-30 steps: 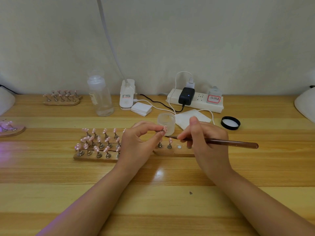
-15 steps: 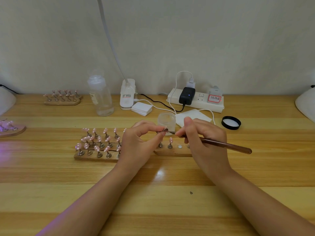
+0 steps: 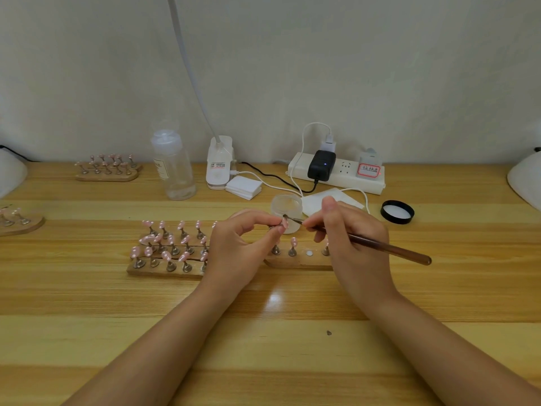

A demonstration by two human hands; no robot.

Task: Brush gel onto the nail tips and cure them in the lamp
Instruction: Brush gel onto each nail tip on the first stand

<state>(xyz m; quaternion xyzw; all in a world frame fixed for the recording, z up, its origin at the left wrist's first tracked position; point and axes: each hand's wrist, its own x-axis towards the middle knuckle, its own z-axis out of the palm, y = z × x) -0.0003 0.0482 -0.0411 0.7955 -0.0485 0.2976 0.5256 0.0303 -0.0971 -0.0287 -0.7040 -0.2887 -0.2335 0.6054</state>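
Observation:
My left hand (image 3: 237,247) pinches a small pink nail tip on a metal stand (image 3: 280,225) between thumb and forefinger, above the table. My right hand (image 3: 351,238) grips a brown brush (image 3: 386,248) like a pen, its fine tip touching the nail tip. Just behind stands the open frosted gel jar (image 3: 287,207). A wooden holder (image 3: 164,272) with several pink dotted nail tips lies left of my left hand. A second wooden holder (image 3: 295,260) with a few tips lies under my hands. White lamp domes sit at the left edge (image 3: 11,175) and right edge (image 3: 525,183).
The jar's black lid (image 3: 397,211) lies to the right. Behind are a clear bottle (image 3: 173,165), a white desk lamp base (image 3: 219,162), white pads (image 3: 243,187), a power strip (image 3: 336,171) with cables. Two more tip holders sit far left (image 3: 106,171) and at the left edge (image 3: 17,221).
My right hand tilted the brush up and moved its tip leftward from below the nail tip onto it. My left hand keeps holding the tip in nearly the same place.

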